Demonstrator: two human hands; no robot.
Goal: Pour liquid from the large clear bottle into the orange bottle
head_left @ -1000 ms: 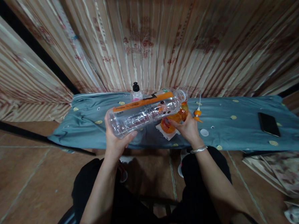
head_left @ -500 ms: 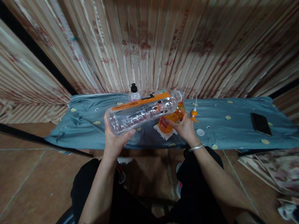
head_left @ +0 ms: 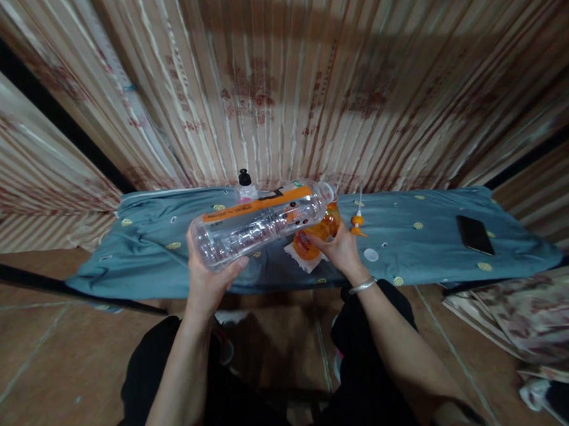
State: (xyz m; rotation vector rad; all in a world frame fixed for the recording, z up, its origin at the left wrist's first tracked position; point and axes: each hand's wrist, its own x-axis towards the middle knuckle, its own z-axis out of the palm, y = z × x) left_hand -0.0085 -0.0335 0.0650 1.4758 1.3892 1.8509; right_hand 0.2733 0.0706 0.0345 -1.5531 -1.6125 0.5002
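Note:
A large clear bottle [head_left: 261,225] with an orange-edged label lies tilted in the air, its base gripped by my left hand [head_left: 211,277]. Its mouth is at the right, over the top of an orange bottle [head_left: 317,237]. Around that orange bottle my right hand [head_left: 341,251] is closed, a silvery bracelet on the wrist. The orange bottle leans to the right above a white tissue [head_left: 302,258]. To the right lie an orange pump head [head_left: 357,223] and a round white cap [head_left: 371,255]. Whether liquid is flowing cannot be made out.
Behind the clear bottle stands a small bottle with a black top [head_left: 245,186]. A black phone [head_left: 475,234] lies at the right of the blue-green cloth [head_left: 411,260]. A striped curtain [head_left: 268,80] hangs behind, with dark poles on both sides.
The whole view has shifted slightly, so everything appears a little further left and the table things slightly lower. Both hands keep their hold on the two bottles, in much the same pose.

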